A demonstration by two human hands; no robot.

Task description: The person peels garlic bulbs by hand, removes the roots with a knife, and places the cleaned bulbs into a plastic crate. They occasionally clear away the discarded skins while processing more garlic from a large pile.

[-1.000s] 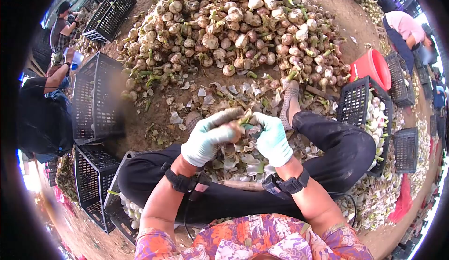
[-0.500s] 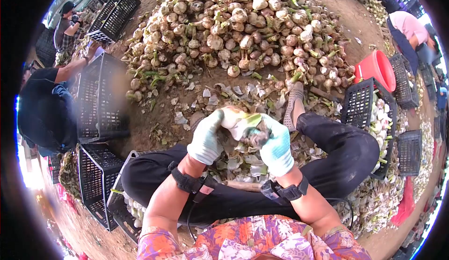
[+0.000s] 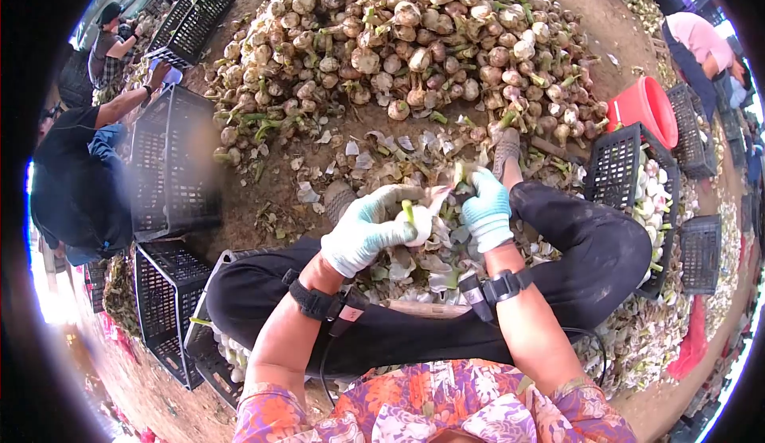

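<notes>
At the left, a black crate (image 3: 169, 285) stands near the person's left knee, and beside that knee white bulbs lie in a low crate (image 3: 194, 335). The gloved left hand (image 3: 358, 232) is half closed, fingers curled over and thumb underneath, holding a pale garlic bulb (image 3: 422, 228) by its side, the green stem pointing up. The bulb hangs in front of the lap, short of the pile (image 3: 390, 52)'s near edge. A papery strip (image 3: 437, 196) stands out beyond it, toward the gloved right hand (image 3: 486, 208), whose fingers curl inward; I cannot tell whether they pinch anything. Further right, a crate (image 3: 612, 170) holds white bulbs along its right edge.

Stripping skin probably goes best with the bulb steadied low on its side, clear of the stem, each strip gripped near its root and drawn away evenly, without digging into the cloves.
</notes>
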